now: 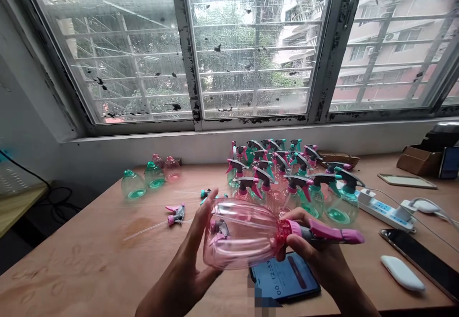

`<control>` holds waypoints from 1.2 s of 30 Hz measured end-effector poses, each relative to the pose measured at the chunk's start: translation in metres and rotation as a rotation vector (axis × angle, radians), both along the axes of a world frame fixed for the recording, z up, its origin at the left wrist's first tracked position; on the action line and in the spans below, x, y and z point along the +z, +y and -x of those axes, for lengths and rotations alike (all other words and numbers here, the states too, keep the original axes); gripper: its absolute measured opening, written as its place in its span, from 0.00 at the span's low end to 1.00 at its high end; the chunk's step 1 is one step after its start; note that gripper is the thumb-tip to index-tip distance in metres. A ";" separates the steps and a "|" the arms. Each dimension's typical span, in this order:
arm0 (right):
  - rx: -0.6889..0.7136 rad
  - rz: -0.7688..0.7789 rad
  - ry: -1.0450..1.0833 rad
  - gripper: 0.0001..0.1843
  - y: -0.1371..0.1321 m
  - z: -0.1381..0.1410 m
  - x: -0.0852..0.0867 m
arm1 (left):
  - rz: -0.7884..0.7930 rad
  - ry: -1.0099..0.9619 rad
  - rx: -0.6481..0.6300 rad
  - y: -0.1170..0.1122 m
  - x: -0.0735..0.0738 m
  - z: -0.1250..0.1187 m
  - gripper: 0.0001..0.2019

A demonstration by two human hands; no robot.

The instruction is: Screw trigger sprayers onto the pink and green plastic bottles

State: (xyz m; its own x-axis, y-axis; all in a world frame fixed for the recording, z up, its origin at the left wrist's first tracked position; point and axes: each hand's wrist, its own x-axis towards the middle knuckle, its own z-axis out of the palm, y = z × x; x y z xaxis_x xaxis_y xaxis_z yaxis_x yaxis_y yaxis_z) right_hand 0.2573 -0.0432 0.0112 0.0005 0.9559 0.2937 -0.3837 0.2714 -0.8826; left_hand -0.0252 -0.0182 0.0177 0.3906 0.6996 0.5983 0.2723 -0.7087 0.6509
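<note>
A clear pink spray bottle lies sideways in the air over the table, its base toward the left. My left hand is wrapped round the base end. At the neck, the fingers and thumb of my right hand close on the pink collar. The grey and pink trigger head sits on the neck and points right. Left of the bottle, a loose pink spray head with a thin tube lies on the table. A loose teal spray head lies farther back, partly hidden by my left hand.
Several headless bottles, green and pink, stand at the back left. Many assembled spray bottles crowd the back middle. A lit phone lies below the held bottle. Rightward are a power strip, another phone and a white case.
</note>
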 end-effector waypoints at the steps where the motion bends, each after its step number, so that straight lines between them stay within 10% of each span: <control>1: 0.002 0.002 0.001 0.21 0.000 0.000 0.000 | -0.004 -0.024 0.007 0.000 -0.002 -0.001 0.43; 7: -0.035 0.041 -0.015 0.22 -0.005 -0.001 0.006 | 0.130 -0.127 -0.029 0.004 -0.009 -0.003 0.66; 16: 0.006 0.042 0.032 0.22 -0.004 -0.002 0.008 | 0.106 -0.244 -0.043 -0.002 -0.007 -0.021 0.45; 21: 0.002 0.042 0.011 0.20 -0.005 0.000 0.007 | 0.175 -0.221 -0.058 -0.004 -0.001 -0.020 0.62; 28: -0.018 0.003 -0.004 0.21 -0.003 -0.002 0.008 | 0.082 -0.181 -0.071 -0.005 -0.003 -0.022 0.50; 36: -0.054 0.027 -0.023 0.22 -0.006 -0.001 0.010 | 0.177 -0.144 -0.046 -0.008 0.004 -0.020 0.61</control>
